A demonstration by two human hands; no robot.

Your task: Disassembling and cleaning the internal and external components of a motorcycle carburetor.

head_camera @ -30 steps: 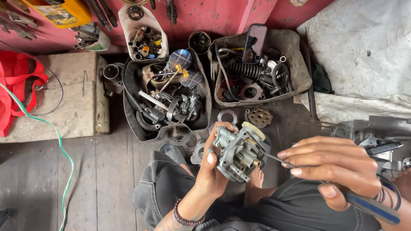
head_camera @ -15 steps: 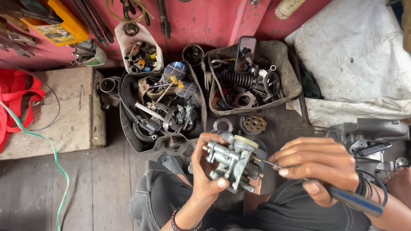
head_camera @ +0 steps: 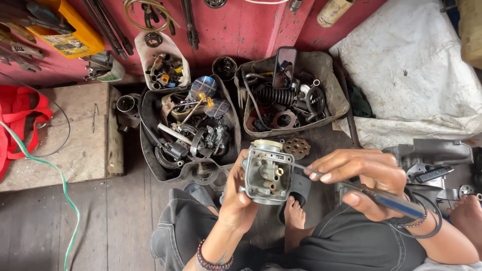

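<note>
The right hand point(head_camera: 364, 178) is clenched on a blue-handled screwdriver point(head_camera: 351, 188), thumb beneath the handle and forefinger stretched along the thin shaft, so the tool's long axis runs from lower right up to the left, its tip meeting the brass fitting in the open face of the carburetor point(head_camera: 266, 173). That carburetor lies directly left of the right hand, touching the tool's tip, and is held upright in the left hand point(head_camera: 241, 198), whose fingers wrap its left edge and whose thumb braces it from beneath; so both hands are closed, one on the tool and one on the part. The left hand is the nearer, being in contact with the body itself, while the right reaches it only through the shaft. All this hangs above the person's lap and a bare foot point(head_camera: 295, 221). Beyond, on the plank floor point(head_camera: 115, 221), sit two dark tubs of engine parts point(head_camera: 186, 130), a small gear point(head_camera: 296, 147) just behind the carburetor, and a grey engine casing point(head_camera: 432, 155) off to the right.
</note>
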